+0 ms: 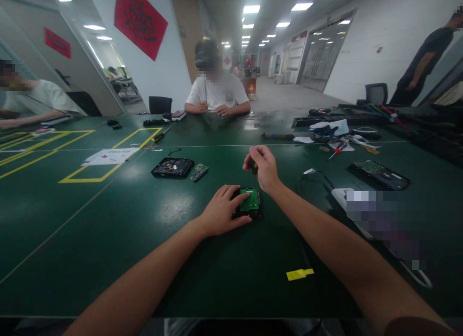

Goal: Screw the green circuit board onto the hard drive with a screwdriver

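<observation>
In front of me a hard drive (256,213) lies flat on the green table, its green circuit board (250,201) facing up. My left hand (221,211) holds the drive from the left, with the thumb along the near edge and a finger across the board. Above its far right corner, my right hand (265,168) is closed around the dark handle of a screwdriver (254,170). The thin shaft points straight down at the drive; whether its tip sits in a screw is too small to tell.
An opened hard drive (172,167) and a loose circuit board (199,172) lie to the left. Another drive (379,175) and a power strip (352,213) are at right. A yellow-handled screwdriver (158,137) lies farther back. Across the table sits a person (219,92).
</observation>
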`<state>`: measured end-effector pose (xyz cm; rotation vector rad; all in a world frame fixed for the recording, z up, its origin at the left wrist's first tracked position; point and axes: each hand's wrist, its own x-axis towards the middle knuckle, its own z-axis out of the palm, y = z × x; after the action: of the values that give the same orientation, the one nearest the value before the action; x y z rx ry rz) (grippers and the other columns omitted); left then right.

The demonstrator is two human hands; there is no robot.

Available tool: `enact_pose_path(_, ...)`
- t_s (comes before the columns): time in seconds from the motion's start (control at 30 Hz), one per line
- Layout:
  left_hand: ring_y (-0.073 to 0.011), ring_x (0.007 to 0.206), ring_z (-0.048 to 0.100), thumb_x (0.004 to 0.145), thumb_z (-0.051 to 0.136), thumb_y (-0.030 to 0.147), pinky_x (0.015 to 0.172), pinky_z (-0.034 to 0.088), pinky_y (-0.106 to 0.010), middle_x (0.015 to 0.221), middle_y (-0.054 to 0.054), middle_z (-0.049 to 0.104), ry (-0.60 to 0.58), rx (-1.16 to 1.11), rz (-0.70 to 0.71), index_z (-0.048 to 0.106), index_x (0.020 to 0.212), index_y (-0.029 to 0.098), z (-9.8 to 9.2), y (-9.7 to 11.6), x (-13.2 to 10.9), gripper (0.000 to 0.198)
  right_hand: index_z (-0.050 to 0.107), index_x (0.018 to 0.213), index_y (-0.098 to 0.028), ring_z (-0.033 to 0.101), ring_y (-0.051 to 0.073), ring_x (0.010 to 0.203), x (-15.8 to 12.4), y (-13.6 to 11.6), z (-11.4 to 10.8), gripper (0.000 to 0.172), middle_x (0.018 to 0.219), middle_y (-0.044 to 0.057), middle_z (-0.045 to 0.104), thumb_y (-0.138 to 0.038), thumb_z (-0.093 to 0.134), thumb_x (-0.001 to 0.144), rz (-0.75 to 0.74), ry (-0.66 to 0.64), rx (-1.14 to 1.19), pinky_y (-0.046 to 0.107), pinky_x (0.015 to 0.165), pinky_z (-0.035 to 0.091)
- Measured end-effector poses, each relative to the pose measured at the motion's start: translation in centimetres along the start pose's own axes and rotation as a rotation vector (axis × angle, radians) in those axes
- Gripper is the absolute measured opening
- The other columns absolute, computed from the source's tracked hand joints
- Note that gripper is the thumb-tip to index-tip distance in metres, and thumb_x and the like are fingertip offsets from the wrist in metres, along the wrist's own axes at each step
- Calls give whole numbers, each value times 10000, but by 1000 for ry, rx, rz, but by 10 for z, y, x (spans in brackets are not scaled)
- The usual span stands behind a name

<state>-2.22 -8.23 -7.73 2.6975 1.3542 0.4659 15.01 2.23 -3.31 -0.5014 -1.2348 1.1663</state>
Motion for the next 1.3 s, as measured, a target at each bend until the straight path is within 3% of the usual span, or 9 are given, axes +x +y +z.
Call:
enact_pose_path(0.27,-404,1455,427,954,642,680,1221,354,-631,1606,-130,437,18,-17,6,483,1578,309,2,-1,0,743,707,917,-232,595,108,602,1,-3,-1,384,795,-14,664,-615,680,932,3,0,-64,263,568,478)
enact_pose_path(0.47,-402,1449,432,952,643,681,1215,370,-613,1613,-133,428,9,-17,5,480,1582,302,1,-2,1,752,573,919,-256,539,100,528,1,2,1,354,643,-90,578,-516,807,865,-23,61,-78,250,545,436)
enact_pose_path(0.57,-403,1454,425,952,645,678,1220,362,-616,1615,-133,425,9,-12,6,479,1583,300,1,-1,1,754,548,915,-261,575,107,547,2,3,1,370,667,-91,599,-477,839,838,-28,73,-64,254,563,451)
enact_pose_path(0.7,-398,1456,422,958,635,680,1225,356,-615,1608,-135,429,7,-2,5,486,1578,293,1,-1,0,746,628,854,-243,609,124,612,2,0,0,252,686,-41,650,-466,717,927,-38,53,-82,270,628,478)
enact_pose_path(0.87,-398,1450,427,956,630,694,1218,371,-602,1599,-149,433,-9,8,0,502,1568,271,0,0,0,755,704,796,-235,572,134,578,3,-3,-1,358,631,-17,611,-518,583,979,-44,32,-120,276,579,450)
enact_pose_path(1.17,-403,1458,423,956,642,679,1216,370,-612,1613,-141,426,0,-10,3,484,1581,291,-1,0,0,752,576,857,-262,458,98,475,2,2,0,385,649,-56,556,-631,574,965,6,61,-2,249,444,318)
enact_pose_path(1.3,-406,1460,421,961,639,673,1220,359,-628,1612,-141,430,3,-6,3,483,1580,295,-1,0,0,742,537,884,-266,463,94,495,3,2,0,311,680,-67,562,-552,640,948,-5,47,-4,246,460,318)
